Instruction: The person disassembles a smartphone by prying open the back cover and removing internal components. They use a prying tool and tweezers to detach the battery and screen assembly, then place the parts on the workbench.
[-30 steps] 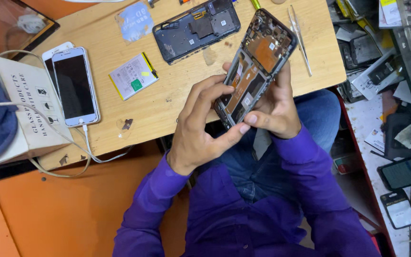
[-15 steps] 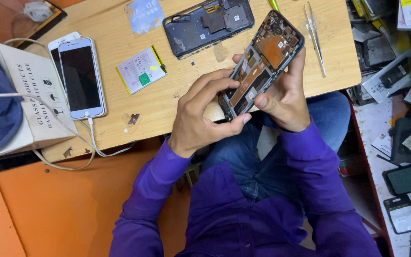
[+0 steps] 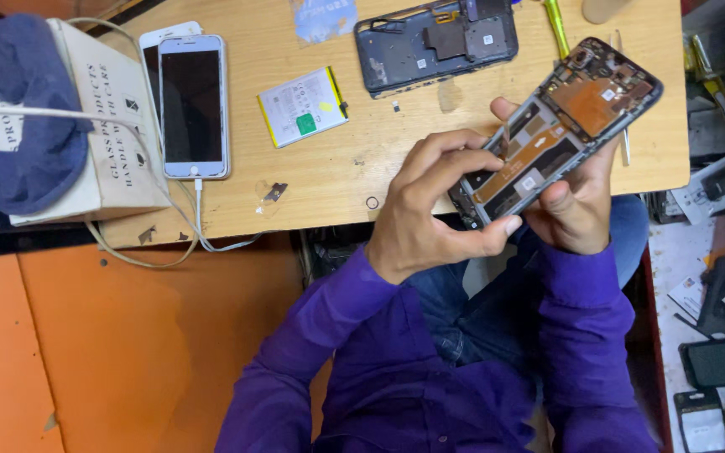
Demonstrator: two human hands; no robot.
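Upper left on the desk lies a white phone. At centre, the left hand curls its fingers onto the opened phone, which the right hand grips from beneath at upper right.

Purple long-sleeved shirt, blue jeans

A light wooden table fills the upper part; below its near edge an orange panel, right of it cluttered floor.
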